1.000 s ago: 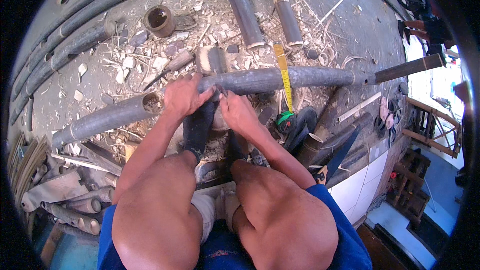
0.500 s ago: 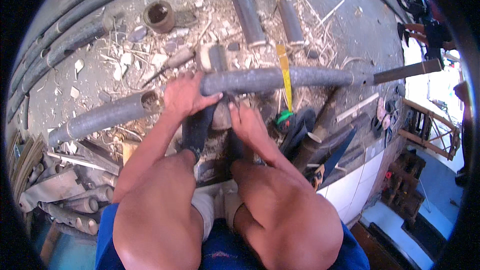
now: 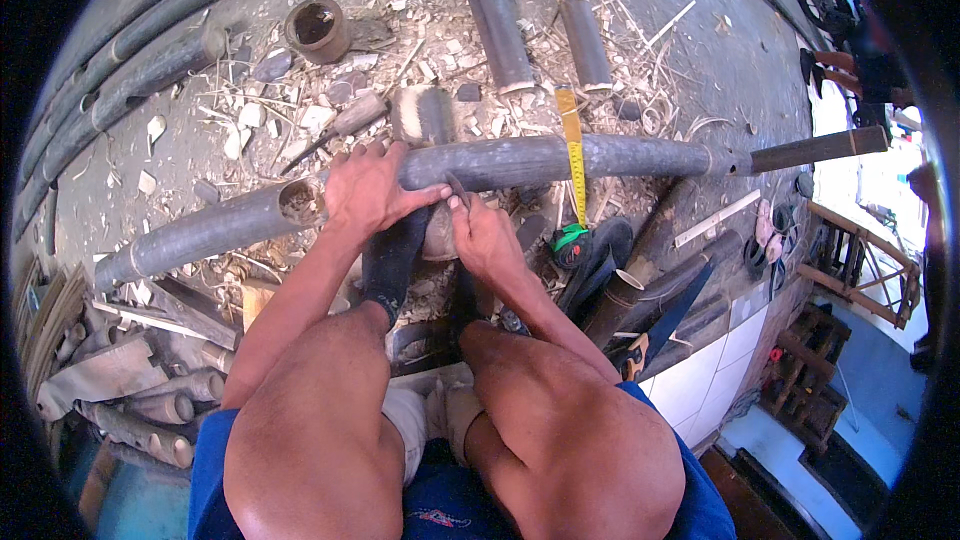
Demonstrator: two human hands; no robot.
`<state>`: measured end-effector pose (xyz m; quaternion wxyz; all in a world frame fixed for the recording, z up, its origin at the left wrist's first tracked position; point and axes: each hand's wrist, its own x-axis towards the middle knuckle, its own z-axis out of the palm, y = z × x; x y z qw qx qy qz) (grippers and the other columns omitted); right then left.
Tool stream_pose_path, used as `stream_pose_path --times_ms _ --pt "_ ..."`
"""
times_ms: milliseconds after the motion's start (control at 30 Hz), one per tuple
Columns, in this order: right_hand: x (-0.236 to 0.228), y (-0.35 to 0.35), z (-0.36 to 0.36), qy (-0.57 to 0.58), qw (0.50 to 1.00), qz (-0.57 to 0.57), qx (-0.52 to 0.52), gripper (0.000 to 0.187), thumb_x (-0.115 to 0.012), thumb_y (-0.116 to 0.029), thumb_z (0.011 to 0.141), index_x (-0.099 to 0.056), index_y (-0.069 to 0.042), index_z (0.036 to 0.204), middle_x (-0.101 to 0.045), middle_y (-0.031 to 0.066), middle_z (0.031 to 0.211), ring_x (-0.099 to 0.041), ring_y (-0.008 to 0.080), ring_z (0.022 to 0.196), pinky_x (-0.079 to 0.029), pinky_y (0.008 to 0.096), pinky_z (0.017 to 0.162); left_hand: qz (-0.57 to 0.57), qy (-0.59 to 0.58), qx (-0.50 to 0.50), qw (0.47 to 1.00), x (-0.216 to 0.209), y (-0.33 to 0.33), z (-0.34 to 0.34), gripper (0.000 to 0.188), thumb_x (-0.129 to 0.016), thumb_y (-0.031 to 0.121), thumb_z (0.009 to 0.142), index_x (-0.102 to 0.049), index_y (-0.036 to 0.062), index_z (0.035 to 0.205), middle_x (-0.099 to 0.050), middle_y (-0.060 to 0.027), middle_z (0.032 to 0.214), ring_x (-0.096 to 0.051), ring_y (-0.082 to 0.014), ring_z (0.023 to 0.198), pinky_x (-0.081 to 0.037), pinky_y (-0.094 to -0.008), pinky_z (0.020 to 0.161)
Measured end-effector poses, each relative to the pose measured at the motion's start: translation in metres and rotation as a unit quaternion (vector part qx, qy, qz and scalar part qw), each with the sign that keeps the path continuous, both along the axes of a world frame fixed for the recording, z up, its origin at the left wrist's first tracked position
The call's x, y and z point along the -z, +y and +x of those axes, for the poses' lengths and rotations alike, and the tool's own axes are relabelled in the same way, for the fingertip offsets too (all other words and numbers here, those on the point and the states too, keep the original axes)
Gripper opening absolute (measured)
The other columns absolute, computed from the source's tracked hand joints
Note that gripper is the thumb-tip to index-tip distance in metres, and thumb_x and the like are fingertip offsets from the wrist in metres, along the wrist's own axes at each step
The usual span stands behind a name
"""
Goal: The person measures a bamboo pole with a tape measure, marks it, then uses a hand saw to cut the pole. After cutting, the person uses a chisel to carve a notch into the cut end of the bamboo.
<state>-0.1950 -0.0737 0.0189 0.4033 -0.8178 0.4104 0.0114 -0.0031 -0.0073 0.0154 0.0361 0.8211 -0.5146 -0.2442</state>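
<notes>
A long dark bamboo pole (image 3: 490, 164) lies crosswise before me, with an oval hole cut in its upper side left of my hands. My left hand (image 3: 368, 185) is wrapped over the pole just right of that hole, its thumb stretched to the right along the near side. My right hand (image 3: 487, 237) is closed in a pinch on a thin, dark blade-like tool (image 3: 455, 183), whose upper part shows against the pole by my left thumb. The rest of the tool is hidden in my fingers. A yellow measuring tape (image 3: 574, 155) lies across the pole to the right.
Wood chips and shavings cover the floor. A round wooden mallet (image 3: 357, 115) and a bamboo cup (image 3: 318, 30) lie beyond the pole. More bamboo poles (image 3: 490, 15) lie farther off. Near right is a handsaw (image 3: 675, 312); cut bamboo pieces (image 3: 135, 430) are piled at left.
My right hand has shifted slightly up and left, closer to the left thumb, and the thin dark tool now shows against the pole. The left hand stays on the pole.
</notes>
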Motion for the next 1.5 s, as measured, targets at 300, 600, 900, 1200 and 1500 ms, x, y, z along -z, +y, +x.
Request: stream_pose_path --times_ms 300,600,900,1200,1500 --pt "0.004 -0.002 0.005 0.018 1.0 -0.002 -0.012 0.037 -0.05 -0.027 0.105 -0.064 0.007 0.103 -0.065 0.0358 0.082 -0.065 0.0551 0.083 -0.05 0.0624 0.073 -0.009 -0.012 0.029 0.999 0.012 0.005 0.0 0.094 -0.068 0.08 0.073 -0.062 0.0106 0.136 -0.071 -0.0201 0.115 -0.069 -0.039 0.107 -0.053 -0.0514 0.093" --pt "0.002 -0.007 -0.095 0.197 0.978 -0.003 0.062 0.043 -0.047 -0.038 0.107 -0.063 0.002 0.108 -0.067 0.0351 0.087 -0.066 0.0556 0.088 -0.051 0.0625 0.08 0.0 0.016 0.031 0.999 0.011 0.008 0.01 0.094 -0.077 0.076 0.068 -0.061 0.0114 0.134 -0.07 -0.0191 0.112 -0.069 -0.0371 0.107 -0.054 -0.0504 0.091" --pt "0.023 -0.032 -0.173 0.147 0.936 -0.305 0.097 0.051 -0.068 -0.038 0.095 -0.058 -0.006 0.133 -0.057 0.0216 0.125 -0.058 0.041 0.111 -0.053 0.0513 0.088 -0.073 0.014 0.044 0.996 0.022 0.033 0.038 0.097 -0.078 0.078 0.065 -0.065 0.0133 0.136 -0.074 -0.0186 0.099 -0.073 -0.0362 0.092 -0.058 -0.0467 0.08" --pt "0.085 -0.042 -0.158 0.226 0.928 -0.296 0.024 0.086 -0.082 -0.036 0.081 -0.042 -0.017 0.155 -0.055 0.0249 0.13 -0.056 0.0433 0.118 -0.048 0.0532 0.096 -0.072 -0.042 0.002 0.997 0.01 0.144 0.111 0.089 -0.085 0.069 0.06 -0.067 0.0149 0.129 -0.072 -0.0149 0.116 -0.07 -0.0363 0.108 -0.056 -0.0485 0.092" --pt "0.016 -0.068 -0.17 0.134 0.98 -0.123 -0.075 0.071 -0.074 -0.017 0.083 -0.047 -0.006 0.147 -0.052 0.0256 0.137 -0.053 0.0449 0.123 -0.046 0.0498 0.105 -0.128 -0.059 0.014 0.99 0.01 0.163 0.118 0.083 -0.085 0.063 0.067 -0.065 0.0141 0.131 -0.066 -0.0141 0.126 -0.063 -0.0346 0.119 -0.052 -0.0477 0.099"
